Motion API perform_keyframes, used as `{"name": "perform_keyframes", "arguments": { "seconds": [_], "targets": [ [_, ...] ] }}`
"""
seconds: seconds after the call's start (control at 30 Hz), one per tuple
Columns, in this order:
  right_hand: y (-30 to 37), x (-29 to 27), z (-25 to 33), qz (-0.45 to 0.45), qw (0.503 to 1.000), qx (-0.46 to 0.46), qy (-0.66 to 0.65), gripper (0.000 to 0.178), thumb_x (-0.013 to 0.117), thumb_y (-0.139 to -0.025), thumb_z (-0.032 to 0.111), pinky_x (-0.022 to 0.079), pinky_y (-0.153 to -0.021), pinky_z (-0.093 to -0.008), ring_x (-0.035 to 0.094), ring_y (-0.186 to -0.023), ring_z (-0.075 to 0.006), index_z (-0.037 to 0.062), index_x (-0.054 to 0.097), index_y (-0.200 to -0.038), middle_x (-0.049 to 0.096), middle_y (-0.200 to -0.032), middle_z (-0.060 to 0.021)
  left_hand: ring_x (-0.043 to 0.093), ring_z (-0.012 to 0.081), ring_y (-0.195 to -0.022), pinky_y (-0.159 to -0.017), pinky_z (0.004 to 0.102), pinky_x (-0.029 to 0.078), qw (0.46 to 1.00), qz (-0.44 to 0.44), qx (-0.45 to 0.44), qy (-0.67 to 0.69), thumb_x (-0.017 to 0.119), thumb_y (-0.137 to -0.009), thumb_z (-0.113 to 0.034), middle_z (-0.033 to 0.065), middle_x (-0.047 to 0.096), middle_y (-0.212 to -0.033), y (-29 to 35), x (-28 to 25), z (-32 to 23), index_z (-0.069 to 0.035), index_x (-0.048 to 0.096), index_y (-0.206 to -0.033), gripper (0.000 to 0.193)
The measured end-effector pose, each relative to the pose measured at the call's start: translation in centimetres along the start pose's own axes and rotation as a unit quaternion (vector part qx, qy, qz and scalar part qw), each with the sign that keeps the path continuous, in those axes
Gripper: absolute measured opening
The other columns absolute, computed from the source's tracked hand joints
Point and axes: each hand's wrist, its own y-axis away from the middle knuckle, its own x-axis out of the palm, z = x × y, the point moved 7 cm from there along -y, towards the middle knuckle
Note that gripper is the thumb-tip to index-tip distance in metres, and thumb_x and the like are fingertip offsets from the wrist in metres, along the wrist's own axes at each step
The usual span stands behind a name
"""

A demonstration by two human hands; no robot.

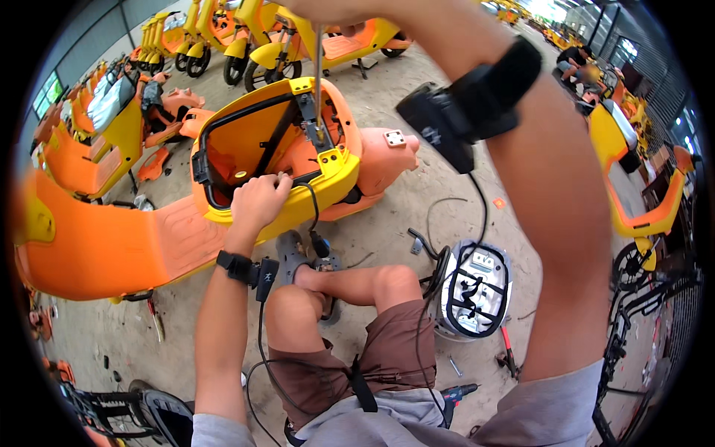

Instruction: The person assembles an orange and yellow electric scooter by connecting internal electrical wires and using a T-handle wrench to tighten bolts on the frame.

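Observation:
A scooter body point(275, 160) in orange and yellow stands before me, its open seat compartment edged with a black seal. My left hand point(257, 201) is closed over the near rim of that compartment, thumb and fingers on the edge. Raised at the top of the view, my right hand point(335, 9) is closed and partly cut off by the picture's edge. From it a long screwdriver point(318, 74) points straight down, its handle hidden. The tip meets the black and yellow bracket point(319, 135) at the compartment's right end. A black cable with a connector point(320, 244) hangs over the near side.
A grey-white bin point(474, 290) with a black-edged opening stands right of my knees. Red-handled pliers point(508, 350), a bolt point(455, 366) and a power drill point(458, 392) lie nearby. More yellow scooters point(275, 59) line the back; another person point(573, 63) sits far right.

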Motion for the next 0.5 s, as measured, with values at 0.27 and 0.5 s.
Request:
{"name": "perform_keyframes", "arguments": {
  "seconds": [0.27,0.5],
  "targets": [
    [1.4,1.8,-0.7,0.158,0.861,0.108,-0.471,0.062,0.036,-0.107,0.05,0.051,-0.09,-0.0335,0.071,-0.097,-0.0201,-0.0025,0.062,-0.128,0.075,-0.108,-0.0121,0.071,0.0385,-0.083,-0.079,0.0493,0.055,1.0,-0.028,0.0,0.013,0.044,-0.094,-0.046,0.0225,0.072,-0.086,0.6,0.3,1.0,-0.005,0.076,-0.085,0.053],
    [2.9,3.6,-2.5,0.052,0.837,0.175,-0.516,0.052,0.043,-0.106,0.038,0.05,-0.091,-0.0348,0.068,-0.088,-0.0191,-0.0031,0.056,-0.135,0.052,-0.06,-0.0002,0.07,0.0371,-0.072,-0.069,0.0471,0.055,0.999,-0.035,0.02,0.02,0.046,-0.093,-0.044,0.0207,0.07,-0.075,0.6,0.3,0.5,-0.007,0.076,-0.084,0.049]
  ]
}}
